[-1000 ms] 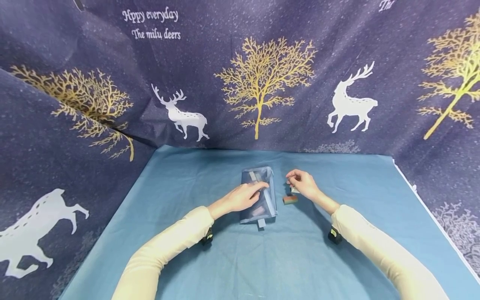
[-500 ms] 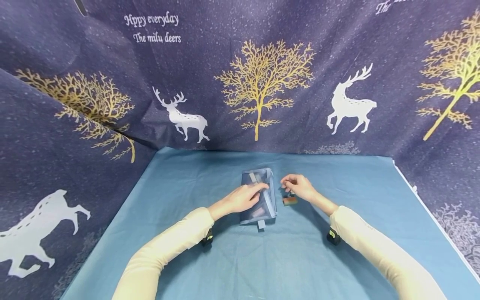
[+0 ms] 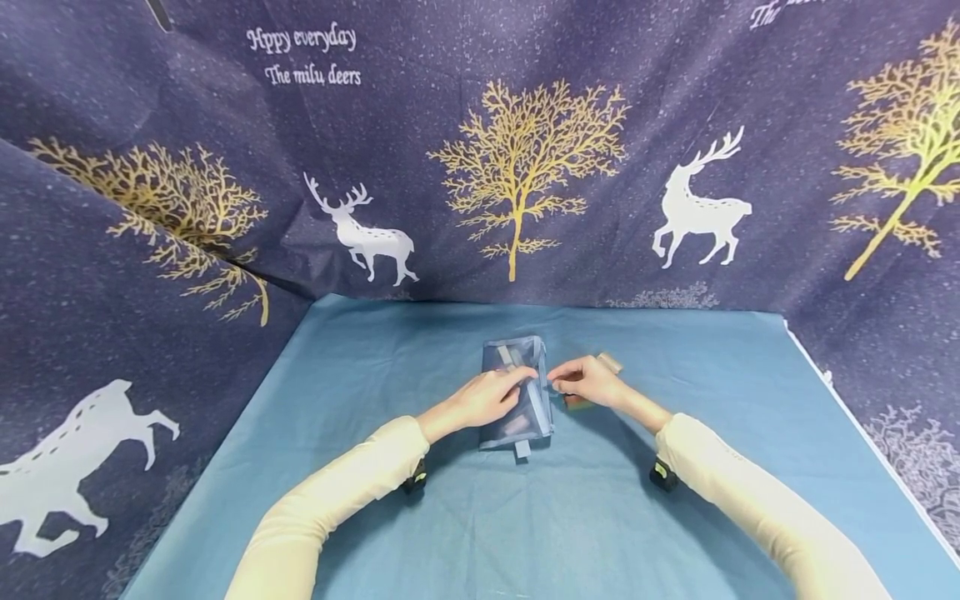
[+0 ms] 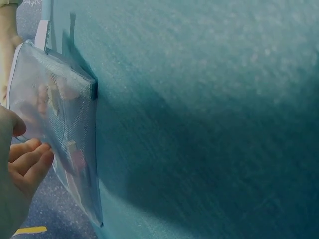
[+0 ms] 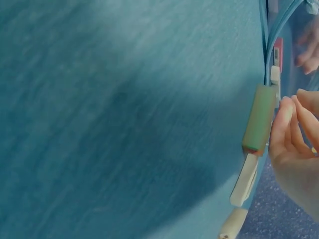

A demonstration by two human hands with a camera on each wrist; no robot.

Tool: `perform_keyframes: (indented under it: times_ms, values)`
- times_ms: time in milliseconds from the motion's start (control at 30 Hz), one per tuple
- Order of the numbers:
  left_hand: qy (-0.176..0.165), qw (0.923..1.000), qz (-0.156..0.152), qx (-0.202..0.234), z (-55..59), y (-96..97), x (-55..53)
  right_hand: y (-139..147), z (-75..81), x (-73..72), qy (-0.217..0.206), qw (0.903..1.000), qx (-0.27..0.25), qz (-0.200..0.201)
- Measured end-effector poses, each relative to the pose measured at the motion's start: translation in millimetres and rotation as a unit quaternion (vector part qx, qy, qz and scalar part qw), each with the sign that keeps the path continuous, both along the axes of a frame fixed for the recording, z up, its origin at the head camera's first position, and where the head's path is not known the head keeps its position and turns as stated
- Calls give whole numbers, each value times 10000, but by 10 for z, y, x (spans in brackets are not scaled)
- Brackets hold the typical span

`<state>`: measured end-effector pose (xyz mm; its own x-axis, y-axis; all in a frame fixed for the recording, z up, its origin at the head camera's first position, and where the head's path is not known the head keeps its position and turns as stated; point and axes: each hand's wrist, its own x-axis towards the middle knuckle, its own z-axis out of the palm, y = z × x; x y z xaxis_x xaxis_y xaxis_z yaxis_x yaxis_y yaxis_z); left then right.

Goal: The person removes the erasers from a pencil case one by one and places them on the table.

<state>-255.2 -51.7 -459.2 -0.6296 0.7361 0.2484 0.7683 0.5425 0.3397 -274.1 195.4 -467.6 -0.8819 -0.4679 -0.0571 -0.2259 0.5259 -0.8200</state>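
Observation:
A blue mesh zip pouch (image 3: 492, 429) lies on the table with small items showing through its mesh. Across its top rests my left hand (image 3: 487, 395), index finger reaching the zip side, thumb and fingers pinching the mesh; the left wrist view shows the pouch (image 4: 75, 114) raised beside these fingers. Close to the pouch's right edge is my right hand (image 3: 592, 383), thumb and fingertips drawn together. I cannot tell whether these fingertips hold something small. A green and brown block (image 5: 259, 119) lies right beside the right hand (image 5: 296, 144), partly hidden in the head view.
Beyond my right hand lies a tan block (image 3: 609, 362). The right wrist view shows a white piece (image 5: 244, 180) and a beige piece (image 5: 233, 224) in line with the green block. A white tab (image 3: 522, 450) sticks out from the pouch. A printed cloth (image 3: 465, 183) hangs behind the table.
My right hand has moved left and slightly nearer, from beyond the loose pieces to the pouch's edge, uncovering the tan block. My left hand stays on the pouch.

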Motion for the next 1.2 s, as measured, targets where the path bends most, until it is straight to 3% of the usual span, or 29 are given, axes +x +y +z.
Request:
perform_keyframes:
  times_ms: [167,400,567,833,1067,1200]
  values:
    - [33,10000,39,0,-5,2,0,-56,27,22,-167,9997,-42,180]
    - [129,9999,9,23,-21,5,-15,-108,68,62,-18,9982,-129,583]
    - [52,10000,-5,54,-34,7,-22,-144,68,61,32,9978,-64,659]
    - [184,9994,-132,273,-30,7,-46,-144,-34,8,219,9876,-574,1443]
    - [178,9997,-10,161,-21,4,-37,-207,-26,17,36,9904,4,1382]
    - [145,9998,-29,147,-25,5,-24,-228,-38,19,-8,9880,54,1546]
